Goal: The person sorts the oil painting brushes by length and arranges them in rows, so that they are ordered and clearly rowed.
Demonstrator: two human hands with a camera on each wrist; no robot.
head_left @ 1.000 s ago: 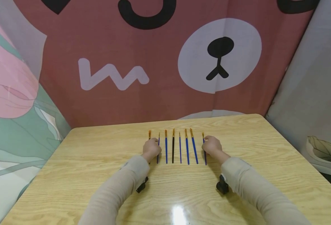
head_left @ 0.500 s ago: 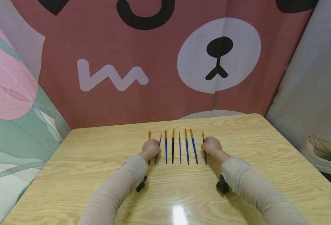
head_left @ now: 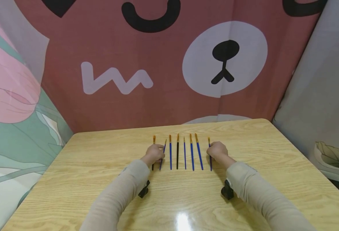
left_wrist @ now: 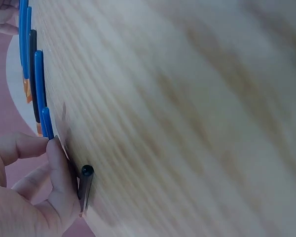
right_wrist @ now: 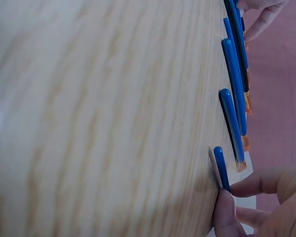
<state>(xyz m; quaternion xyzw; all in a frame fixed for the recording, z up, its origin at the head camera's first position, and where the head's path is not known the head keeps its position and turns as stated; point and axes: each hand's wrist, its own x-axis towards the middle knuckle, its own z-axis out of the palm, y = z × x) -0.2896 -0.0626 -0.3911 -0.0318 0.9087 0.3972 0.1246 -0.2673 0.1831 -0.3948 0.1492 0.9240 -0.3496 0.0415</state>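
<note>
Several thin paintbrushes lie side by side on a wooden table, bristles toward the far edge. My left hand (head_left: 154, 153) pinches a slim blue paintbrush (left_wrist: 47, 121) between thumb and finger, and it lies slightly slanted. Just left of it, partly hidden under that hand, is a black-handled paintbrush (left_wrist: 87, 170). At the row's right end my right hand (head_left: 218, 150) pinches another blue paintbrush (right_wrist: 220, 163) near its middle. Between the hands lie a black paintbrush (head_left: 177, 152) and several blue ones, such as the tilted blue paintbrush (head_left: 199, 152).
The light wooden table (head_left: 86, 179) reaches back to a red cloth (head_left: 114, 109) printed with a cartoon animal. Patterned cloths hang at left and right. A bright reflection shows on the near tabletop.
The slim blue paintbrush in my left hand has turned, its bristle end to the right and its handle end to the left. My right hand stays in place.
</note>
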